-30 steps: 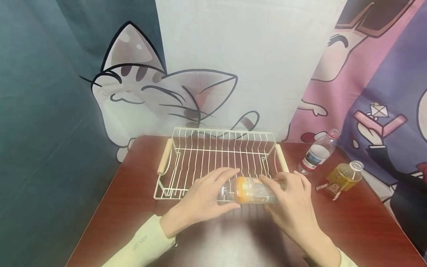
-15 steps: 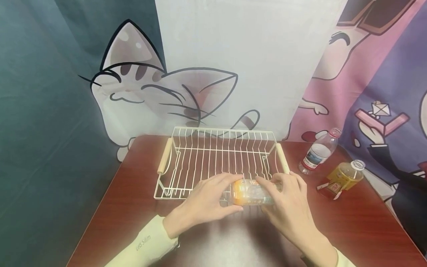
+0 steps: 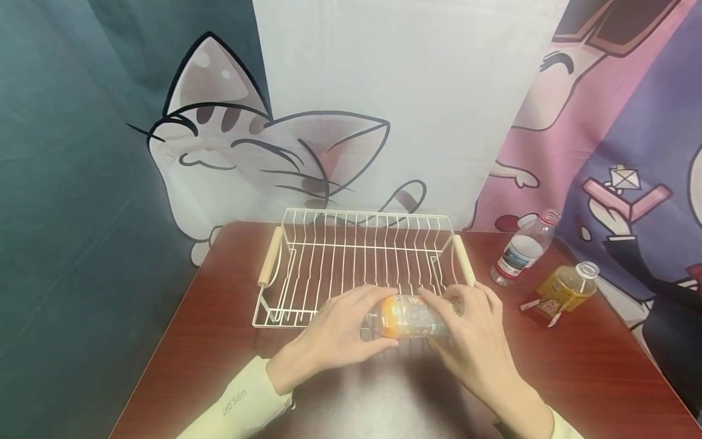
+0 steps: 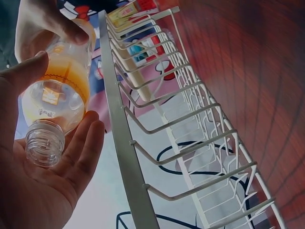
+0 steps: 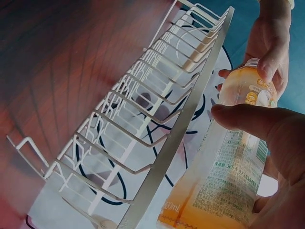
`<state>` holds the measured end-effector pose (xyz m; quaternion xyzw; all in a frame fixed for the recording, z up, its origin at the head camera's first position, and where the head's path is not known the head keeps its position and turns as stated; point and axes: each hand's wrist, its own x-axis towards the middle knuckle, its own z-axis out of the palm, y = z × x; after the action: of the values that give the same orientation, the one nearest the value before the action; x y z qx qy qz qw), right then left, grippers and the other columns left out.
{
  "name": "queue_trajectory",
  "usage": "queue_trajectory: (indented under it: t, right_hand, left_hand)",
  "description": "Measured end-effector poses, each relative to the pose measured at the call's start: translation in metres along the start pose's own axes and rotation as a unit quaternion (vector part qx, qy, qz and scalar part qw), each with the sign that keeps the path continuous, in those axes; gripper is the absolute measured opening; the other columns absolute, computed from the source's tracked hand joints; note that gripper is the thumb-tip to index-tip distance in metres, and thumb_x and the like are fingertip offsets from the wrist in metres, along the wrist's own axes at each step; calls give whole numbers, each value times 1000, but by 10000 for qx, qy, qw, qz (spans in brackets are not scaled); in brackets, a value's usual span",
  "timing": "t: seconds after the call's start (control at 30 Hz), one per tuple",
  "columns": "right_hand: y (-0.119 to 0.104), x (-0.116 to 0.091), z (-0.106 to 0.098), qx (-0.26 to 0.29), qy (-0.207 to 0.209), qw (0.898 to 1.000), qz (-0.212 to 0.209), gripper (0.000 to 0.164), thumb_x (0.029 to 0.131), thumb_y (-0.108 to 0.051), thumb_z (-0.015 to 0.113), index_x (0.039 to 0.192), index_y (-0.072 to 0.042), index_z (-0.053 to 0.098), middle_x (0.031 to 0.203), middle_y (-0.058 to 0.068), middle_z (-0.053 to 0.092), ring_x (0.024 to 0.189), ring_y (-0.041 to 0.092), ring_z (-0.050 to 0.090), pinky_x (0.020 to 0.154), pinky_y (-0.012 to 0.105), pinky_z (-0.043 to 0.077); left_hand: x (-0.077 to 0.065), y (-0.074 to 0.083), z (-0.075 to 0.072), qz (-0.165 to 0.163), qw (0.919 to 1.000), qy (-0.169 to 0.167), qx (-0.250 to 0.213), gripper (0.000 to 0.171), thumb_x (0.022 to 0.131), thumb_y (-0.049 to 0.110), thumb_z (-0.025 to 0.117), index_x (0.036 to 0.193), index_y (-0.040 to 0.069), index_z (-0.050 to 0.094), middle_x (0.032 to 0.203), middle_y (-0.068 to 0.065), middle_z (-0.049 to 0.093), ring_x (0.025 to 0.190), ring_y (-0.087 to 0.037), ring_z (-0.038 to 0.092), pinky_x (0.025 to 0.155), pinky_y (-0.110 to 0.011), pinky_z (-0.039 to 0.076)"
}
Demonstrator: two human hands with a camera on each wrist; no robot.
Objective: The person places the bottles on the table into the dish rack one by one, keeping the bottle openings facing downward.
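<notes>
Both hands hold a clear plastic bottle with an orange-tinted label (image 3: pixel 414 317), lying sideways over the near side of a white wire dish rack (image 3: pixel 367 213). My left hand (image 3: pixel 345 326) holds the shoulder end, thumb on one side and fingers on the other. In the left wrist view the uncapped threaded neck (image 4: pixel 45 143) points in toward that palm. My right hand (image 3: pixel 471 329) grips the body near the base, its thumb across the printed label (image 5: pixel 233 167) in the right wrist view. The bottle's base is hidden behind the right hand in the head view.
The rack has light wooden handles (image 3: pixel 270 259) at both ends and stands on a reddish-brown table (image 3: pixel 197 341). To its right are a clear bottle with a red-edged label (image 3: pixel 521 253) and a yellow-labelled bottle (image 3: pixel 567 296). A cartoon-printed curtain (image 3: pixel 417 91) hangs behind.
The bottle has shifted slightly left and toward me, so its neck end sits deeper in the left hand. The right hand moved left with it. Over the last half second little differs.
</notes>
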<state>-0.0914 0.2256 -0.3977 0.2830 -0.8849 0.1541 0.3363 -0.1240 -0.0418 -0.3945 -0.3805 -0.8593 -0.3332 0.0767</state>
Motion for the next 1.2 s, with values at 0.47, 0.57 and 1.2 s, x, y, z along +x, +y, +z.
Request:
queue_trajectory:
  t: [0.47,0.57,1.2]
  right_hand:
    - [4,-1,-1,156,-45,9999,1,76,63,-12,100,134,-16,75,115,17,62,110,38,58,104,63,35]
    - [7,-2,-5,381,-71,9992,124,82,62,-19,101,140,-17,73,123,19,63,120,41,57,103,65,34]
    - [13,-6,-19,5216,1323,7470,3904,72,99,18,65,159,-18,49,141,0,63,120,11,68,97,21,60]
  left_hand:
    - [-3,-2,-3,-51,9999,129,-49,77,87,34,96,151,9,63,141,-5,72,122,-21,72,104,-42,62]
    - [-4,-5,-4,-84,9998,177,-43,77,87,34,96,151,8,62,143,-6,72,126,-22,71,107,-45,60]
    - [-16,-15,-14,-453,9943,953,-140,79,79,29,101,146,8,65,135,-5,74,120,-20,71,100,-45,62]
